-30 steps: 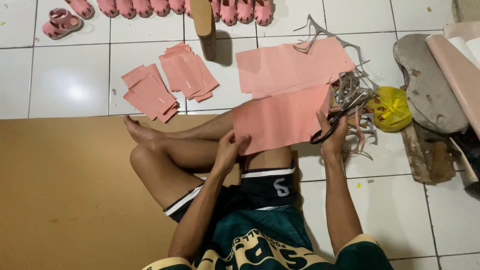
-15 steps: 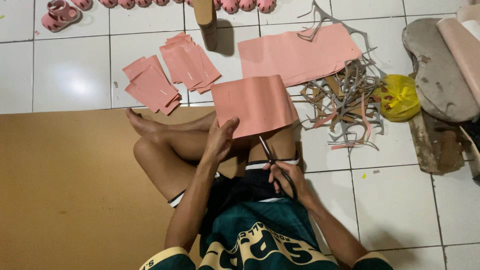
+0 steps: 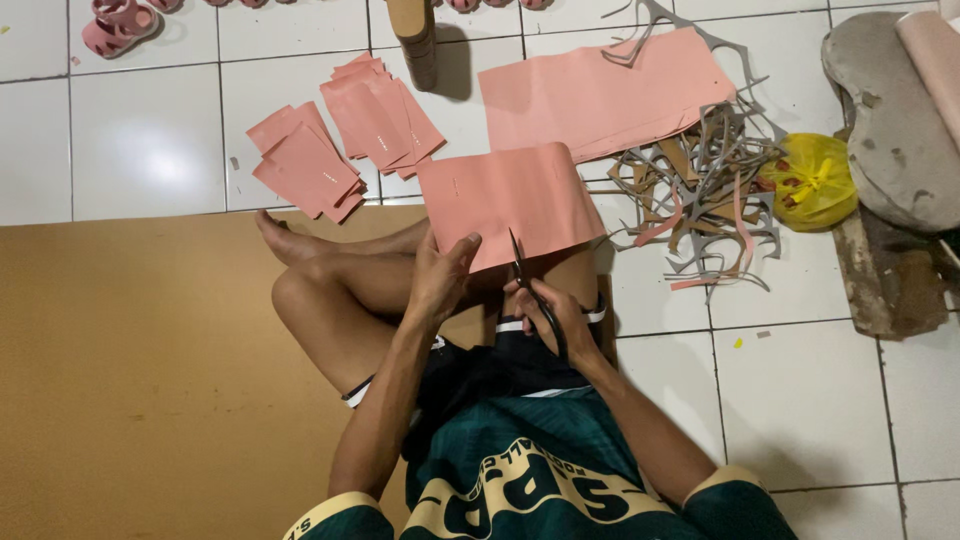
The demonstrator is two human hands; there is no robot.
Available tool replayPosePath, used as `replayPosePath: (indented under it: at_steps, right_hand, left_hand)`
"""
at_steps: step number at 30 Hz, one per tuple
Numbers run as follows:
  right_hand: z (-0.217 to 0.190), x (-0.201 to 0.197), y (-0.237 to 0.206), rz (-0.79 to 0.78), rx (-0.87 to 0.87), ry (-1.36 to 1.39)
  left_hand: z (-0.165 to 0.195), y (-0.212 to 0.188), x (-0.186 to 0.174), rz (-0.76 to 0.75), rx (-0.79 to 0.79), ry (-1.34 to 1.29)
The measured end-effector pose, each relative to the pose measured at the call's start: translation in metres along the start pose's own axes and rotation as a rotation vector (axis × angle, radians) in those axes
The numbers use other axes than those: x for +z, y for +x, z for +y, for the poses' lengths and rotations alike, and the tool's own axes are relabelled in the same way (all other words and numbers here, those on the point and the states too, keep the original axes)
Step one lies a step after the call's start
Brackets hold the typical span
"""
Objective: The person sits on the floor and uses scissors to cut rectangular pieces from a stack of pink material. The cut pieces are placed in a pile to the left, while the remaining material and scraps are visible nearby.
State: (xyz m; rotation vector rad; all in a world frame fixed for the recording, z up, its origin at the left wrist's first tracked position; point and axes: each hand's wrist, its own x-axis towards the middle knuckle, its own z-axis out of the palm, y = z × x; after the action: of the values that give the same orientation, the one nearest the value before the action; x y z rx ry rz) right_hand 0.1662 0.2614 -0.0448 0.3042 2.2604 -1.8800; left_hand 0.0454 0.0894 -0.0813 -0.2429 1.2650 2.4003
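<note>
Flat rectangular pink sheet of thin foam-like material (image 3: 510, 200) sits over the person's crossed legs, long axis roughly left-right across the view, slightly tilted, far edge resting on the white tiled floor (image 3: 150, 150). Near edge points at the person. Left hand (image 3: 440, 280) pinches that near edge at the left, thumb on top. Right hand (image 3: 560, 320) is closed around the handles of black scissors (image 3: 530, 290), blades pointing away from the body and up into the sheet's near edge, close to its middle. Hands just beside each other, not touching. Sheet looks smooth, uniform salmon pink, with one or two tiny marks near the left side. Counts: one sheet in hand, one larger pink sheet (image 3: 600, 95) lying further out, two fanned stacks of smaller pink cut pieces (image 3: 340, 140) to the left; pieces per stack can't be counted. Tangle of grey, pink and tan offcut strips (image 3: 700, 190) at right, touching the larger sheet, beside one yellow plastic bag (image 3: 812, 180). Brown board (image 3: 130, 380) under the left leg.
</note>
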Motion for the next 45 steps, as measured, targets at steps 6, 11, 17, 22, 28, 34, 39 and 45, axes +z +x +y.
replayPosePath:
  at_steps: [6,11,17,22,28,34,39,45]
  right_hand:
    - [-0.001,-0.002,-0.001,0.025,0.196,0.012]
    - [-0.011,-0.001,0.013,0.022,0.075,0.069]
    - [-0.018,-0.002,0.027,0.016,0.136,0.065]
    - [-0.019,-0.006,0.027,-0.002,0.166,0.044]
    - [-0.018,-0.005,0.043,-0.031,0.071,0.067]
    - [-0.015,0.002,0.056,-0.03,0.07,0.079]
    - [-0.018,0.003,0.054,0.02,0.156,0.108]
    - [-0.024,0.004,0.063,0.033,0.086,0.06]
  left_hand:
    - [0.011,-0.002,0.008,-0.011,-0.011,-0.036]
    - [0.02,-0.01,0.016,0.02,-0.025,0.151]
    - [0.028,-0.009,0.02,-0.011,-0.014,0.121]
    - [0.043,0.001,0.025,0.125,-0.167,0.062]
    - [0.041,0.0,0.027,0.04,-0.011,0.302]
    - [0.035,-0.005,0.02,0.007,0.04,0.236]
    - [0.036,-0.003,0.02,0.038,-0.053,0.25]
    - [0.038,-0.007,0.018,0.037,-0.08,0.3]
